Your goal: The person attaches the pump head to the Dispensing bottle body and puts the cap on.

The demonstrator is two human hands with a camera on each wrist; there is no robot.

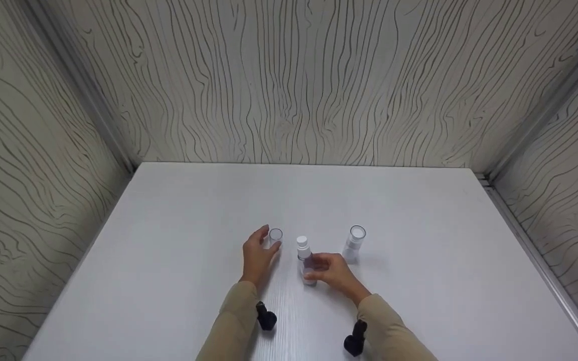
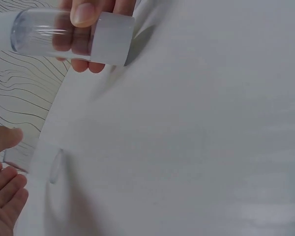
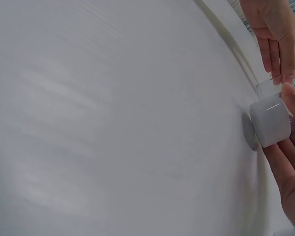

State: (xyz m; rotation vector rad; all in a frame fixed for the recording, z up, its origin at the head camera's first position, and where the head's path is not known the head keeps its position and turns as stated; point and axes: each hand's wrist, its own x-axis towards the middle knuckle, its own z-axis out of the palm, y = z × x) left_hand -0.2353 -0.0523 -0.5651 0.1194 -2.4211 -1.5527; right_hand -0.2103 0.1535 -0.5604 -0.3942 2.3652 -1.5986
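Note:
A small bottle [image 1: 307, 263] with a see-through body, a white top and a frosted white base [image 2: 112, 39] is held in my right hand [image 1: 336, 271], thumb on one side and fingers on the other. Whether its base touches the table cannot be told. To its left stands a clear, round-rimmed cap [image 1: 275, 235] on the table. My left hand [image 1: 258, 256] is beside this cap, thumb and fairly straight fingers spread on either side of it. In the left wrist view, gaps show between the left hand [image 2: 7, 184] and the cap [image 2: 44, 164].
A second bottle [image 1: 353, 245], with a clear round rim on top, stands upright just right of my right hand. The white table [image 1: 193, 210] is bounded by wood-grain panels [image 1: 289, 90] at the back and both sides. Black camera mounts [image 1: 267, 319] sit at both wrists.

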